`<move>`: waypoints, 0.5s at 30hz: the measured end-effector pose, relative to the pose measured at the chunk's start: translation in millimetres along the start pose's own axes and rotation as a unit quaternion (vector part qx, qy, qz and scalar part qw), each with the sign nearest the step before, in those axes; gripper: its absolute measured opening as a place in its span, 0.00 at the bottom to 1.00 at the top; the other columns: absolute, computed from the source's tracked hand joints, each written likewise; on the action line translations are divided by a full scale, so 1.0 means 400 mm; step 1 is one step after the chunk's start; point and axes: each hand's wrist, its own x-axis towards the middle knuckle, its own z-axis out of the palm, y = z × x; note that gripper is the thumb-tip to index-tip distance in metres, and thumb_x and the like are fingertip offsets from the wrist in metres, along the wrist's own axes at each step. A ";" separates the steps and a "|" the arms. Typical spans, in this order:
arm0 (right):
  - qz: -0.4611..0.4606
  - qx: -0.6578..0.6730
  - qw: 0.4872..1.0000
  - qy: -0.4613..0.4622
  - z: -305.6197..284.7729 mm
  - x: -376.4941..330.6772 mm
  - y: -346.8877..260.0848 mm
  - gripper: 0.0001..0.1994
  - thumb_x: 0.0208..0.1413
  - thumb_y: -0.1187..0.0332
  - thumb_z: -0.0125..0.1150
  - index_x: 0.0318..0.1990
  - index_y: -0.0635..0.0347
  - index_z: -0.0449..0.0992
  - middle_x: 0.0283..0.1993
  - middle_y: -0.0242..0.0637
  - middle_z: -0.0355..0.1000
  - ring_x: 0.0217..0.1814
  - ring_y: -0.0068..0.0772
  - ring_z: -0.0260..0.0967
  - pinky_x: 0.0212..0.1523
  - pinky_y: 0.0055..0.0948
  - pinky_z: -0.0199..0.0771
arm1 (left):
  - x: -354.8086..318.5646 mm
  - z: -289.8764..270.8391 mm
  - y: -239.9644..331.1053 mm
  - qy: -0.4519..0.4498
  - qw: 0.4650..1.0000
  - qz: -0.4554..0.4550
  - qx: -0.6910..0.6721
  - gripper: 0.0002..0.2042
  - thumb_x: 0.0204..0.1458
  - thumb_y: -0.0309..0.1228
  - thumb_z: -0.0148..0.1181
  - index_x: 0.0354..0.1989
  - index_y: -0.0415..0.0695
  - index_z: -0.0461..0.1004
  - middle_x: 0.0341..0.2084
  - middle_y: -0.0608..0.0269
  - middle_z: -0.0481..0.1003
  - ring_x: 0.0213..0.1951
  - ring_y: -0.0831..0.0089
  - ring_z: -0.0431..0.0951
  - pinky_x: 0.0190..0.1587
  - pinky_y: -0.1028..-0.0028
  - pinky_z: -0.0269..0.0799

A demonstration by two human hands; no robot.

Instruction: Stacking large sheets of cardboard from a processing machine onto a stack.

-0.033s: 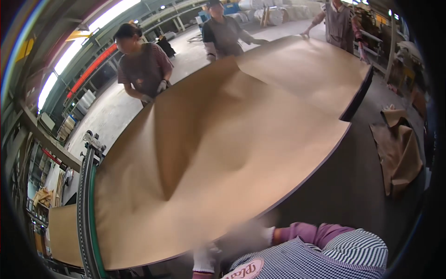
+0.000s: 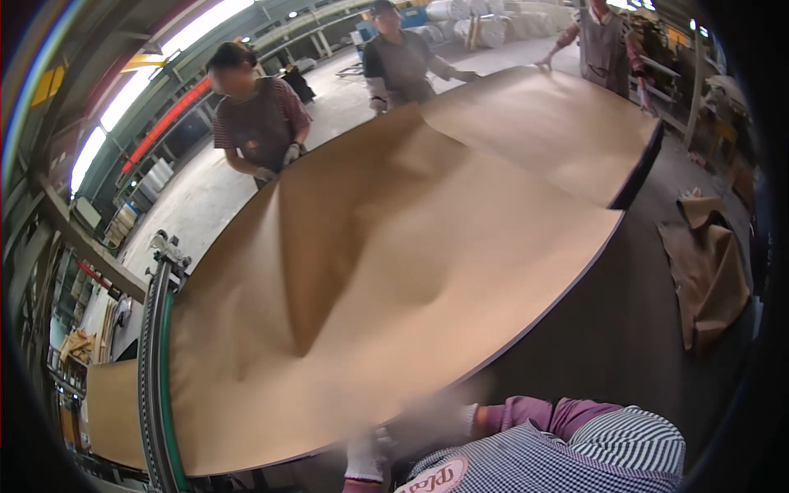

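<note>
A very large tan sheet (image 2: 394, 271) lies billowed over a long dark table (image 2: 625, 345), with a raised fold running through its middle. My right hand (image 2: 436, 415), in a white glove with a purple sleeve, is blurred at the sheet's near edge and grips it. My left hand (image 2: 363, 458), also gloved in white, holds the same edge a little further left. Across the table, a person in a striped shirt (image 2: 259, 123) has gloved hands on the far edge. A person in a dark shirt (image 2: 403, 66) and a third person (image 2: 604, 41) hold the far end.
A metal rail with a green band (image 2: 156, 370) runs along the sheet's left end. Tan scraps (image 2: 707, 271) lie heaped on the dark surface at the right. Rolls and racks stand at the back of the hall and along the left wall.
</note>
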 end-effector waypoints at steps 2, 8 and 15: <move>-0.262 -0.006 0.963 0.057 -0.061 0.184 0.146 0.20 0.59 0.49 0.48 0.34 0.60 0.74 0.26 0.33 0.70 0.24 0.25 0.66 0.24 0.24 0.66 | -0.050 0.119 0.097 -0.063 0.968 -0.065 -0.232 0.10 0.57 0.37 0.50 0.41 0.44 0.69 0.26 0.59 0.72 0.27 0.64 0.74 0.26 0.66 0.73; -0.133 0.105 0.981 0.097 -0.118 -0.061 -0.064 0.18 0.61 0.54 0.47 0.35 0.61 0.74 0.27 0.34 0.72 0.25 0.26 0.68 0.25 0.25 0.68 | -0.021 -0.174 0.083 0.044 0.972 0.230 -0.020 0.14 0.56 0.45 0.51 0.40 0.47 0.68 0.25 0.66 0.71 0.22 0.75 0.71 0.19 0.77 0.69; -0.104 0.063 0.993 0.012 0.017 -0.011 -0.036 0.23 0.59 0.52 0.51 0.54 0.61 0.67 0.38 0.36 0.73 0.32 0.27 0.73 0.26 0.25 0.73 | -0.125 0.062 0.181 0.076 0.958 -0.007 -0.277 0.12 0.60 0.43 0.46 0.32 0.47 0.66 0.16 0.66 0.64 0.15 0.76 0.61 0.18 0.73 0.59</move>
